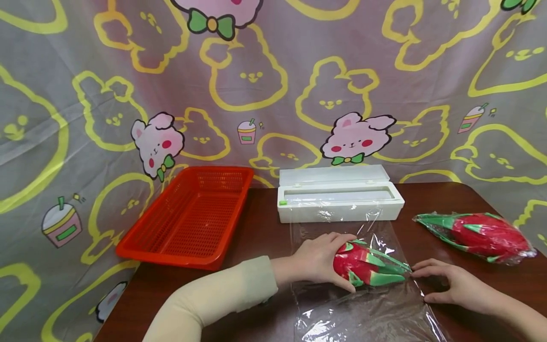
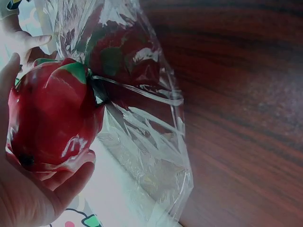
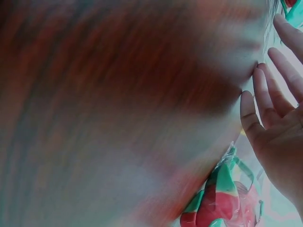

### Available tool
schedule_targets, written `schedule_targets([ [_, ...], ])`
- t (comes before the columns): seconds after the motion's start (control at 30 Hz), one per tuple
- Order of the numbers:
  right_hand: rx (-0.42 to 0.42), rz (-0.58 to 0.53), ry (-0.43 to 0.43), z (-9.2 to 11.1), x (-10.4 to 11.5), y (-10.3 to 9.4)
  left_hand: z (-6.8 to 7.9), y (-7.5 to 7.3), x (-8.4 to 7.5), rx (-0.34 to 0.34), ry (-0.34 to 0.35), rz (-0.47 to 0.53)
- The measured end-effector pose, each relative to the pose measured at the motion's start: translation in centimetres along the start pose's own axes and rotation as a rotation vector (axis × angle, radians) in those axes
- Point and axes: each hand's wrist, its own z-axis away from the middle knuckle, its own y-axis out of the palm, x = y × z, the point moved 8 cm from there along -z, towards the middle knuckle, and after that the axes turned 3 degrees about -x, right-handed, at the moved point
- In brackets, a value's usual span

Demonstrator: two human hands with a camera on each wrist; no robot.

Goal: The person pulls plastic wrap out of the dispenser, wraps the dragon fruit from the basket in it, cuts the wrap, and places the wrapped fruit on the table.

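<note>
A red dragon fruit with green leaf tips lies on a sheet of clear plastic wrap. My left hand grips its rounded end, thumb on the near side and fingers over the far side; the left wrist view shows the red skin between thumb and fingers. Close to the leaf tips, at the right edge of the film, is my right hand, its fingers loosely extended. In the right wrist view those fingers are spread, fingertips right at the tabletop, holding nothing.
A white wrap dispenser box with its lid raised stands behind the film, which runs out from it. An orange-red plastic basket is at the left. Another dragon fruit, covered in plastic wrap, lies at the right on the brown table.
</note>
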Motion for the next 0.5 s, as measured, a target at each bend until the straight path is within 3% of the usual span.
schedule_targets([
  [0.27, -0.027, -0.011, -0.02, 0.2, 0.1, -0.1, 0.3, -0.3, 0.6, 0.006, 0.013, 0.056],
  [0.5, 0.027, -0.053, 0.023, 0.8, 0.9, 0.1, 3.5, -2.6, 2.9, -0.043, 0.072, 0.225],
])
